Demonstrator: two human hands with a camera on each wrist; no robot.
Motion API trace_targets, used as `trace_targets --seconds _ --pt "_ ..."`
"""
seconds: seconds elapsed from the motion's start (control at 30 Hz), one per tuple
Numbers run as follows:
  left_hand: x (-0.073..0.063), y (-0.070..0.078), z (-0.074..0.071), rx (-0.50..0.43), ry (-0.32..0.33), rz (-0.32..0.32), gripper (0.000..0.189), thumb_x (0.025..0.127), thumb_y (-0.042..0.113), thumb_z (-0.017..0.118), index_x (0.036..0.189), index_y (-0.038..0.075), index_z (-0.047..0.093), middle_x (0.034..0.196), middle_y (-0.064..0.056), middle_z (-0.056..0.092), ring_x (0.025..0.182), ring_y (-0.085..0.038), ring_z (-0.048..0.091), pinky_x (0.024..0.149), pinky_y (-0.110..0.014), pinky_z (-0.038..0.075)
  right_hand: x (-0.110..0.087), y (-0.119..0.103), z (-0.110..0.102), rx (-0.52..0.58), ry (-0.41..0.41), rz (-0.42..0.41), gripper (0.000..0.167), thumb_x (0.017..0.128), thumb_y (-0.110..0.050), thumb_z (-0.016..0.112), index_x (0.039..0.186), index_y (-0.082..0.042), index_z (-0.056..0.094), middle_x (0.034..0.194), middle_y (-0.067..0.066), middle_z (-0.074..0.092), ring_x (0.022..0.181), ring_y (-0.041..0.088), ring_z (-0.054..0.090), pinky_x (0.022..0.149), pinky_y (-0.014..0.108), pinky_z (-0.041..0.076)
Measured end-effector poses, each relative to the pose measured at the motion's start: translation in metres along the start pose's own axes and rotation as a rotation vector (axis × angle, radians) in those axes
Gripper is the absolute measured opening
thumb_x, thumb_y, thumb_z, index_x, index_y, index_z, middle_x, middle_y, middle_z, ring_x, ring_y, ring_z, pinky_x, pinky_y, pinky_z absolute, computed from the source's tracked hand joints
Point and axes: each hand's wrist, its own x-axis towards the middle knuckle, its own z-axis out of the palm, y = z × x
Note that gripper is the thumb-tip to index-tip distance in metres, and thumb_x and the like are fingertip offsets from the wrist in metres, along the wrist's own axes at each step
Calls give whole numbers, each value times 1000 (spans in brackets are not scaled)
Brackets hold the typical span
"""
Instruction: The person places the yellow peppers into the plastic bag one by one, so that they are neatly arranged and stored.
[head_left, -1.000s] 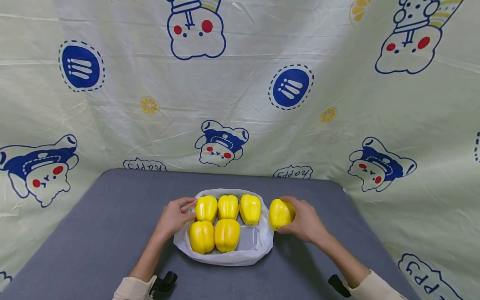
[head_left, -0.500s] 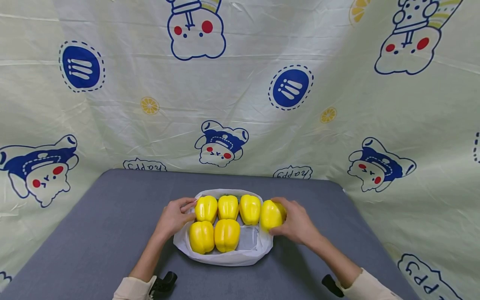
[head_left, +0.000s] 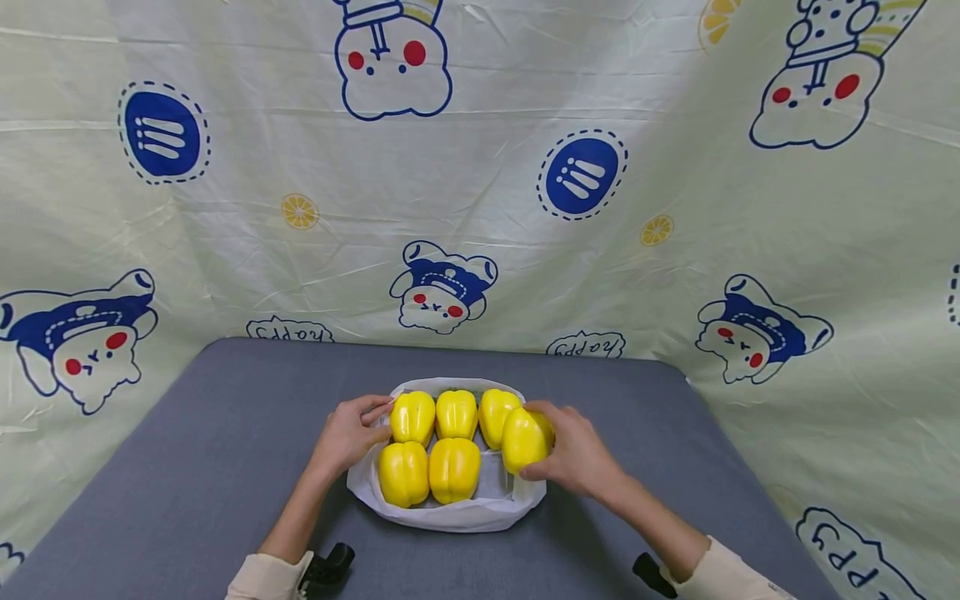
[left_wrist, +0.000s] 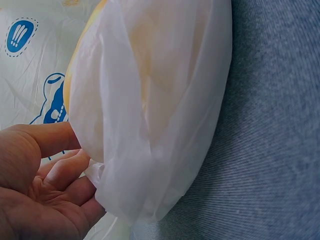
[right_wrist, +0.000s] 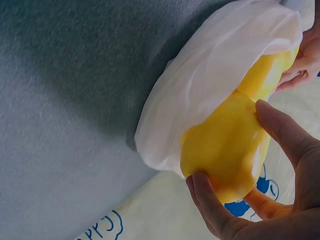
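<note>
Grey tabletop (head_left: pixel 187 467) carries your white bag (head_left: pixel 450 515) near its middle, where your left hand (head_left: pixel 347 433) pinches the bag's left rim and your right hand (head_left: pixel 573 454) grips a yellow pepper (head_left: pixel 522 440) over the bag's right side, beside five peppers (head_left: pixel 456 414) inside.

Cream sleeves (head_left: pixel 264 577), black wrist mounts (head_left: pixel 328 565).
</note>
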Motion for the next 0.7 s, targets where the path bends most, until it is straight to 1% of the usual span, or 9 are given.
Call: trace_targets --seconds 0.27,0.53,0.7 --pt "0 0 0 -3 0 8 47 89 7 72 134 4 64 127 -11 72 128 -32 61 105 -49 48 -4 -9 9 33 -34 -6 87 58 -20 97 136 -17 61 115 12 61 94 23 56 78 42 53" --pt "0 0 1 -6 -1 5 46 89 7 71 135 4 64 127 -11 72 129 -32 61 105 -50 48 -7 -13 17 46 -48 5 88 57 -20 98 136 -18 60 116 12 61 96 24 56 81 44 53" --pt "0 0 1 -11 -2 7 47 89 7 72 135 3 64 128 -11 71 129 -32 60 106 -50 47 -9 -12 21 51 -63 -3 88 55 -21 98 134 -18 60 113 13 60 94 24 56 80 44 52"
